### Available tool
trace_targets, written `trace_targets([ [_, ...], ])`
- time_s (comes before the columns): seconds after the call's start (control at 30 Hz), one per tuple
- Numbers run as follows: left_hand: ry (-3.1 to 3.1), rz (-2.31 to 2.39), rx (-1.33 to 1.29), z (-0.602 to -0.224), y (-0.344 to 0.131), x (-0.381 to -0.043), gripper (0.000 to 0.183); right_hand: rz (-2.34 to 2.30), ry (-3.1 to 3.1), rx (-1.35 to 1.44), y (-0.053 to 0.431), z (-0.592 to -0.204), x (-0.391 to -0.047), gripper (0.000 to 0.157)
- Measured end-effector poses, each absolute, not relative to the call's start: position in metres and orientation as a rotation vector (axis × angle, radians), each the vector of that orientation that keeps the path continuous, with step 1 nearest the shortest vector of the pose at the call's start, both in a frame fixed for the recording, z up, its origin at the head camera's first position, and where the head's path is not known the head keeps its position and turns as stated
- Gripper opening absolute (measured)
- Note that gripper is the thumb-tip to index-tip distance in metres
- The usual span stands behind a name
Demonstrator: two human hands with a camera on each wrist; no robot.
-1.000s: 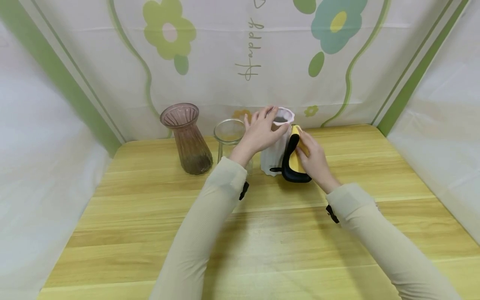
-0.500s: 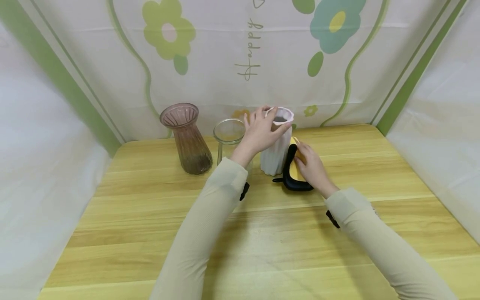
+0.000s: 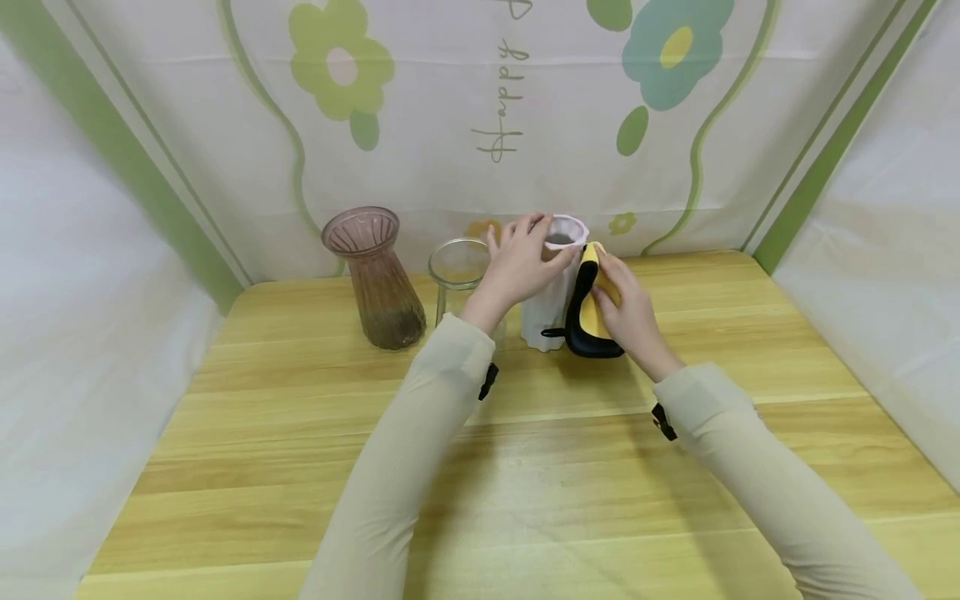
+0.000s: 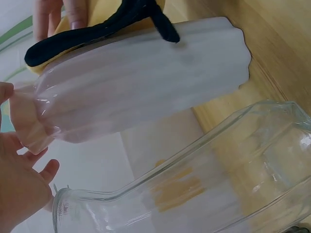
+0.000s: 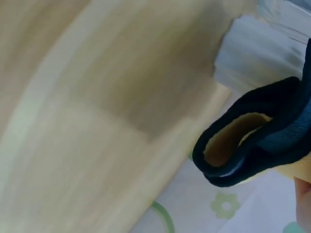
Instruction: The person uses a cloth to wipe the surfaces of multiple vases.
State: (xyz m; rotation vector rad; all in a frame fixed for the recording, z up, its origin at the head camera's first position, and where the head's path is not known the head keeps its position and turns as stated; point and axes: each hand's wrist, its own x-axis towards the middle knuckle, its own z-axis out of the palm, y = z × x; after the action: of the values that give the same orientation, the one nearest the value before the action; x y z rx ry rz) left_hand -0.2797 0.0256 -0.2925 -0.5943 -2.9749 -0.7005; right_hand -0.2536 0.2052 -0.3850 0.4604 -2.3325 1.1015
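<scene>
In the head view my left hand (image 3: 521, 262) grips the scalloped rim of a tall white fluted vase (image 3: 543, 308), which stands upright. In the left wrist view its fingers and thumb lie around the pinkish mouth of that vase (image 4: 126, 87). My right hand (image 3: 630, 308) pinches a yellow cloth mitt (image 3: 592, 321) with black trim and a hanging loop. The mitt lies against the vase's right side near the top. From the right wrist view the folded black edge of the mitt (image 5: 262, 131) shows; most of that hand is out of frame.
A clear glass vase (image 3: 459, 271) stands just left of the white one, partly behind the left forearm. Farther left is a purple-brown ribbed vase (image 3: 378, 279). All stand near the back of the wooden table (image 3: 300, 467), before a flower-printed curtain (image 3: 450, 100).
My right hand slid down the white vase's side with the mitt, then came back up near the rim. The left hand and the vases stayed in place.
</scene>
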Motion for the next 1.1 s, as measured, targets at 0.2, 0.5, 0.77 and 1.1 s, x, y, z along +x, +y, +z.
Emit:
trace_targets([
  [0.2, -3.009, -0.685, -0.606, -0.292, 0.025, -0.281, 0.072, 1.135, -2.32, 0.447, 0.201, -0.375, -0.255, 0.053],
  [0.5, -3.025, -0.701, -0.616, -0.292, 0.025, -0.28, 0.07, 1.113, -2.403, 0.438, 0.204, -0.391, -0.253, 0.052],
  [0.77, -3.023, -0.697, -0.61, -0.294, 0.026, -0.28, 0.071, 1.079, -2.58, 0.381, 0.208, -0.411, -0.249, 0.051],
  [1.1, -2.992, -0.659, -0.594, -0.295, 0.027, -0.28, 0.07, 1.035, -2.627, 0.352, 0.209, -0.413, -0.248, 0.052],
])
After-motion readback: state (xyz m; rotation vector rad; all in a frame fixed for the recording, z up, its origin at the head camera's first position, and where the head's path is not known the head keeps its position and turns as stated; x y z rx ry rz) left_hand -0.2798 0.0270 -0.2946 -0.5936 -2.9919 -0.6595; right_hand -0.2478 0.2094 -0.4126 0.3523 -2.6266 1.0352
